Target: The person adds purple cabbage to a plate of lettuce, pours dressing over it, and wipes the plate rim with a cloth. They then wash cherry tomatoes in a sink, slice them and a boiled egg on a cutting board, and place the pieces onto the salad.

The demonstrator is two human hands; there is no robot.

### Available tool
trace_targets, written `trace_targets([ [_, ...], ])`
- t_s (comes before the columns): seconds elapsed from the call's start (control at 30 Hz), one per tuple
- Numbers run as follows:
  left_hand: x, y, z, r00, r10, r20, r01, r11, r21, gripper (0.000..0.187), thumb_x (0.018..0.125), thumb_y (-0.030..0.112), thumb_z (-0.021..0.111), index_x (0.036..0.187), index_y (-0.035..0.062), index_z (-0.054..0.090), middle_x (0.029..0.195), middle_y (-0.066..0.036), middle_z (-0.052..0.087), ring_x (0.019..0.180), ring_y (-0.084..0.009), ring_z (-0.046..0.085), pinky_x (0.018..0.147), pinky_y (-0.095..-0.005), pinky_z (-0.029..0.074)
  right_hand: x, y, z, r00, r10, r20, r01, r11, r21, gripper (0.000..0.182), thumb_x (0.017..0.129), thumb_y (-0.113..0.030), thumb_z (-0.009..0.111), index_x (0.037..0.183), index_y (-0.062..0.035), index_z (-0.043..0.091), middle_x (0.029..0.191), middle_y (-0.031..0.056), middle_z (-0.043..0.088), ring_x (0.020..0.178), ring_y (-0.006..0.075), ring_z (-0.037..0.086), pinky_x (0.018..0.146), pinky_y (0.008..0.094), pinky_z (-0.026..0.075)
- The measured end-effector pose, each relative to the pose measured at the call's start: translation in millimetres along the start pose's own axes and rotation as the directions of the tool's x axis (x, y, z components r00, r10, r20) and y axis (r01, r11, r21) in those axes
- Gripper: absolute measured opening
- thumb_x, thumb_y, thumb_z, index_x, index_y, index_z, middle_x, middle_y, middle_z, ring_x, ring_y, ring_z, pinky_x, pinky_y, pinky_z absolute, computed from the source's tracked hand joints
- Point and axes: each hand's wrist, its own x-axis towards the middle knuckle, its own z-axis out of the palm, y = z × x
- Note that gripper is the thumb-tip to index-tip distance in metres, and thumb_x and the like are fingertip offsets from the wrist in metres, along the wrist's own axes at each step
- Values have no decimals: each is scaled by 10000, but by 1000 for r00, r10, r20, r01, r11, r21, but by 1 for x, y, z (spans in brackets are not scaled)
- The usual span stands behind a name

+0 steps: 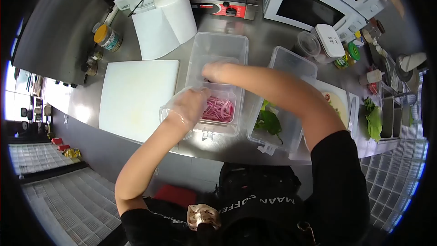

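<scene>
Sliced red onion fills a small clear plastic container, which sits in the front part of a larger clear plastic box. My left hand, in a loose clear plastic glove, is closed at the left side of the small container, with its fingers on the rim. My right hand, also gloved, reaches into the box just behind the onion. Its fingers are curled downward, and a bit of something dark shows below them. What they hold is mostly hidden.
A white cutting board lies left. Right stands another clear box with green leaves, then a wrap-like round and a knife on a white board. Behind are a paper towel roll, a griddle and a microwave.
</scene>
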Motion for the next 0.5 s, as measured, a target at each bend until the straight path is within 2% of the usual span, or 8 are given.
trace_targets([
  [0.07,0,-3,-1,996,33,-88,-37,998,-45,145,694,56,640,827,52,583,754,-174,619,727,-343,619,664,-414,494,0,4,11,970,-129,-205,149,985,87,169,758,-96,572,855,-7,678,879,211,656,803,327,652,677,458,511],
  [0.1,-1,-4,-1,983,46,-179,-62,994,-90,140,676,53,655,790,50,574,716,-160,615,687,-332,619,629,-404,495,1,2,9,972,-119,-202,140,986,93,169,758,-96,572,855,-7,678,879,211,656,803,327,652,677,458,511],
  [0.17,-4,-9,-2,975,32,-221,-60,991,-120,133,668,57,667,756,48,567,684,-142,610,651,-315,615,604,-384,492,5,-1,-12,996,-51,78,47,997,60,195,696,-104,601,847,-4,675,816,209,651,752,320,646,660,446,502],
  [0.2,-7,-11,-3,964,7,-266,-48,988,-147,134,661,61,679,721,47,560,651,-124,604,614,-299,611,578,-364,489,3,1,-24,995,-53,80,48,997,62,195,696,-104,601,847,-4,675,816,209,651,752,320,646,660,446,502],
  [0.27,-10,-12,-10,958,-7,-287,-37,988,-148,147,653,67,693,708,42,559,641,-118,598,597,-283,605,570,-347,486,-2,4,-53,975,-223,-13,222,974,-41,215,640,-119,613,825,-23,668,774,168,651,705,302,633,637,419,497],
  [0.3,-11,-13,-15,950,-19,-311,-28,989,-147,162,646,73,708,694,36,558,631,-111,591,580,-268,599,563,-330,482,-6,7,-64,974,-224,-17,223,974,-42,215,640,-119,613,825,-23,668,774,168,651,705,302,633,637,419,497],
  [0.37,-12,-14,-23,946,-19,-325,-33,987,-154,180,633,70,723,698,32,559,623,-109,585,569,-261,594,559,-325,479,-20,16,-81,945,-253,-207,292,937,190,216,593,-143,645,786,-45,651,742,134,646,678,297,622,633,374,495],
  [0.5,-15,-1,-43,942,-70,-328,-2,977,-215,201,626,39,741,728,21,568,632,-102,599,561,-225,595,557,-306,474,-61,31,-102,939,-135,-316,242,913,328,215,592,-168,670,783,-75,637,755,87,654,672,243,622,641,328,487],
])
